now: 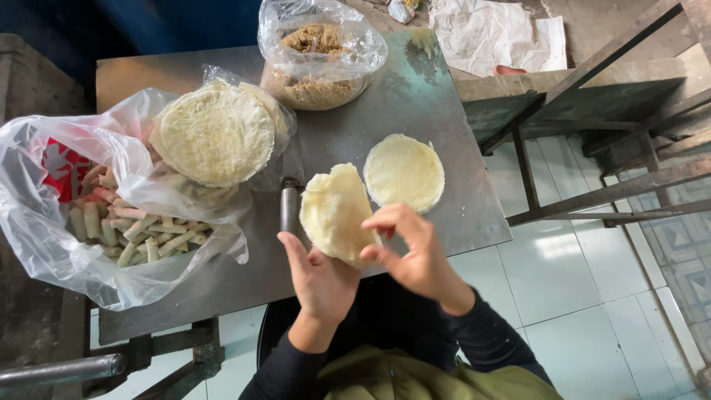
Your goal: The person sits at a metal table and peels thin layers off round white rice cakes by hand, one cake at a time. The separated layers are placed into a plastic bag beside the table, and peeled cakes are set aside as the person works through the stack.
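My left hand (320, 280) cups a thin round pale wrapper (335, 211) from below, over the near edge of the metal table (415, 104). My right hand (412, 252) pinches that wrapper's right edge with fingertips and thumb. A second round wrapper (404, 172) lies flat on the table just beyond my right hand. A stack of the same wrappers (216, 135) rests in a clear bag to the left.
A clear bag of brown crumbly filling (315, 67) stands at the far side. A large plastic bag (89, 222) at left holds several pale rolled sticks. A metal handle (289, 207) lies by the wrapper. Metal frames and white floor tiles are on the right.
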Action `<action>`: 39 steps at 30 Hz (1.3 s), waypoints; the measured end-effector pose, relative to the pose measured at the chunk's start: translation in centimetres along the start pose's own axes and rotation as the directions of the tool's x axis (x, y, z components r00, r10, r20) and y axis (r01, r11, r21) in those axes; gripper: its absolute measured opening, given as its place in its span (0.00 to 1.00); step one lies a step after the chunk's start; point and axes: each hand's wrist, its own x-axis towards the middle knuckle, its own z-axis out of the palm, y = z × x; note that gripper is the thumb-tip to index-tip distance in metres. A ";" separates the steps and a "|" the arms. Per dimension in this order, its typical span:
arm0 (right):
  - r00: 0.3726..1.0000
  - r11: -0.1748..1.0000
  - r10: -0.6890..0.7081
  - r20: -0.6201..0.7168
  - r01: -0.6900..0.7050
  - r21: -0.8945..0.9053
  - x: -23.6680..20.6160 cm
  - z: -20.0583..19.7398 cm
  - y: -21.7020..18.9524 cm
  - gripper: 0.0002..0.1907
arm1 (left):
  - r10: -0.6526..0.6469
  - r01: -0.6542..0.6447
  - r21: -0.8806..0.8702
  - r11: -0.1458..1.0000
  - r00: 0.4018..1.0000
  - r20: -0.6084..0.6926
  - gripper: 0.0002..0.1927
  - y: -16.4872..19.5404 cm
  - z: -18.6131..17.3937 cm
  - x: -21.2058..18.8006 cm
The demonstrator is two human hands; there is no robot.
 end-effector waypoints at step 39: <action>0.953 0.938 0.251 0.171 -0.283 0.201 -0.3 -1.1 -1.3 0.08 | -0.045 -0.038 0.381 0.924 0.978 0.205 0.32 -0.1 -0.1 -0.2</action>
